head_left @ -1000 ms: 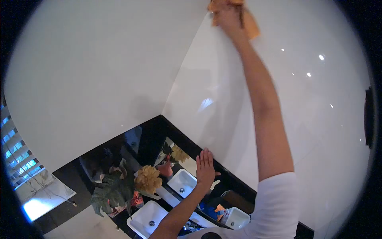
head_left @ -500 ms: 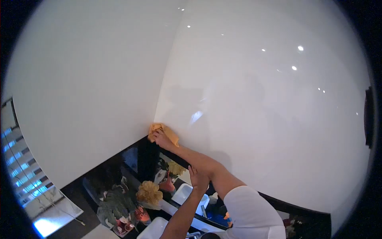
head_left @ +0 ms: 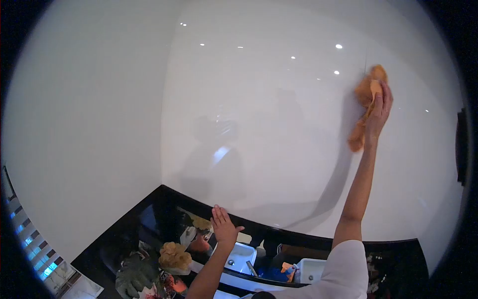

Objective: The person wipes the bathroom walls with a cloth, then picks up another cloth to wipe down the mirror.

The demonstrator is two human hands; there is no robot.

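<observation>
High on the glossy white wall [head_left: 269, 124], toward the right, my right hand [head_left: 380, 107] presses an orange cloth [head_left: 365, 89] against the surface, its fingers closed on the cloth and the arm stretched up. Part of the cloth hangs below the hand. My left hand [head_left: 224, 228] lies with fingers extended at the upper edge of the black mirror-like panel [head_left: 239, 219], thumb apart, holding nothing. A faint shadow of the right arm falls on the wall.
Below left are a yellow flower [head_left: 174, 256] and dark green leaves [head_left: 135, 274]. White basins [head_left: 240, 256] show in the reflective panel, with a blue and orange item [head_left: 288, 270]. Window blinds [head_left: 35, 246] stand at far left; a dark object [head_left: 462, 147] is at the right edge.
My right hand has moved with the cloth from the wall corner by the black edge up to the right. The view has shifted right. My left hand still rests near the panel's edge.
</observation>
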